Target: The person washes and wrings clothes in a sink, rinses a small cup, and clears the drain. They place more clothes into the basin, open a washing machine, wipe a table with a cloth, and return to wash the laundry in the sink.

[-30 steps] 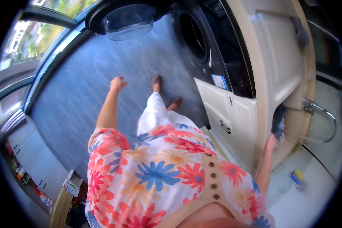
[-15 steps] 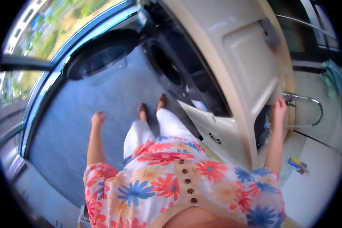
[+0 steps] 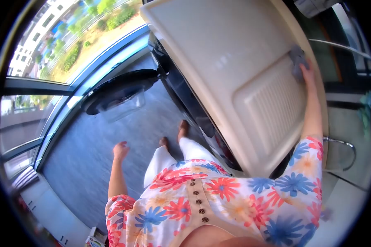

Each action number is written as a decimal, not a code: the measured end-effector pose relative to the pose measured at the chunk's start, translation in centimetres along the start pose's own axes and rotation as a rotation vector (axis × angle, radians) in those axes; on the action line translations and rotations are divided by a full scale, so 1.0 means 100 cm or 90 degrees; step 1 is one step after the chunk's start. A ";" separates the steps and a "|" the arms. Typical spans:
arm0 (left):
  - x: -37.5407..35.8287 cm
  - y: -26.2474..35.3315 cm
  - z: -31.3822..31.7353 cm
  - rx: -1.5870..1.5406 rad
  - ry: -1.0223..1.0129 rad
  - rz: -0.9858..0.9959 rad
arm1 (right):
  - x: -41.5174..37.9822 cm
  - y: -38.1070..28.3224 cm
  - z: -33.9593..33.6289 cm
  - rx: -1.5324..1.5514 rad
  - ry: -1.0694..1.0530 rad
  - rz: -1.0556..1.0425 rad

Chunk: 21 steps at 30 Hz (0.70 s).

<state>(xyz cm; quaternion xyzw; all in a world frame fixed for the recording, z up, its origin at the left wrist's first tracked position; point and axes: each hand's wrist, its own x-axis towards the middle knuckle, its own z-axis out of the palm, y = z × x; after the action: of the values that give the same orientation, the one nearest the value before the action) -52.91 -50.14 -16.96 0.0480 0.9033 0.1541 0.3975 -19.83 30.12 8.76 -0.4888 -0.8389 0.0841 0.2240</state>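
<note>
A crumpled grey cloth [image 3: 297,61] lies at the raised back edge of the beige washboard counter [image 3: 251,53]. My right hand [image 3: 308,75] reaches across to it, its fingers closed on the near side of the cloth. My left hand [image 3: 120,150] hangs over the grey-blue floor, loosely bent, with its fingers a little apart and nothing in it.
Below the counter is a black washer [image 3: 189,103], its round door [image 3: 119,92] swung out over the floor. A curved metal faucet [image 3: 350,150] stands at the right, partly behind my sleeve. Windows line the left; a white cabinet [image 3: 49,206] is at lower left.
My right hand has moved from beside the faucet, up along the counter's back edge, and taken hold of the grey cloth. The view has shifted, showing more of the ribbed counter.
</note>
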 end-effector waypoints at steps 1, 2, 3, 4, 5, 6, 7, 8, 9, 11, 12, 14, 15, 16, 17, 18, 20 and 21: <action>-0.001 0.005 0.001 -0.011 -0.002 0.006 | 0.007 -0.008 0.009 0.016 -0.023 0.020; -0.002 0.008 0.001 -0.020 -0.006 0.012 | 0.012 -0.017 0.017 0.032 -0.046 0.041; -0.003 0.011 0.000 -0.006 -0.012 0.017 | 0.019 -0.027 0.022 0.115 -0.068 0.090; -0.003 0.014 -0.002 0.006 -0.020 0.022 | 0.028 -0.040 0.024 0.196 -0.089 0.139; -0.001 0.017 -0.003 0.018 -0.028 0.028 | 0.037 -0.057 0.028 0.276 -0.111 0.188; 0.003 0.017 -0.005 0.022 -0.034 0.026 | 0.043 -0.076 0.039 0.200 -0.062 0.175; 0.009 0.016 -0.007 0.027 -0.041 0.024 | 0.045 -0.103 0.054 0.124 -0.013 0.161; 0.015 0.015 -0.009 0.033 -0.048 0.022 | 0.046 -0.130 0.069 0.048 0.036 0.148; 0.022 0.015 -0.011 0.055 -0.052 0.037 | 0.048 -0.157 0.084 0.073 0.027 0.087; 0.041 0.015 -0.019 0.101 -0.061 0.071 | 0.028 -0.240 0.097 0.133 -0.030 0.012; 0.050 0.017 -0.024 0.089 -0.066 0.089 | 0.030 -0.271 0.112 0.104 -0.052 -0.035; 0.062 0.022 -0.035 0.064 -0.072 0.115 | 0.021 -0.338 0.133 0.064 -0.066 -0.128; 0.068 0.023 -0.044 0.054 -0.079 0.122 | 0.012 -0.372 0.139 0.050 -0.056 -0.175; 0.073 0.026 -0.051 0.040 -0.086 0.129 | 0.006 -0.391 0.148 0.070 -0.074 -0.207; 0.076 0.026 -0.060 0.038 -0.087 0.133 | 0.002 -0.411 0.156 0.087 -0.091 -0.240; 0.079 0.025 -0.071 0.035 -0.088 0.139 | -0.002 -0.433 0.164 0.105 -0.108 -0.274; 0.089 0.013 -0.094 0.030 -0.084 0.149 | -0.043 -0.482 0.158 0.126 -0.169 -0.277; 0.092 0.005 -0.103 0.028 -0.080 0.151 | -0.069 -0.505 0.150 0.136 -0.201 -0.278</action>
<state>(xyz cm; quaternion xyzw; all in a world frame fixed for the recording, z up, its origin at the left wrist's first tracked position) -66.74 -50.24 -16.71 0.1729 0.8679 0.1768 0.4309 -63.33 -0.34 11.65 -0.2508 -0.9353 0.1968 0.1535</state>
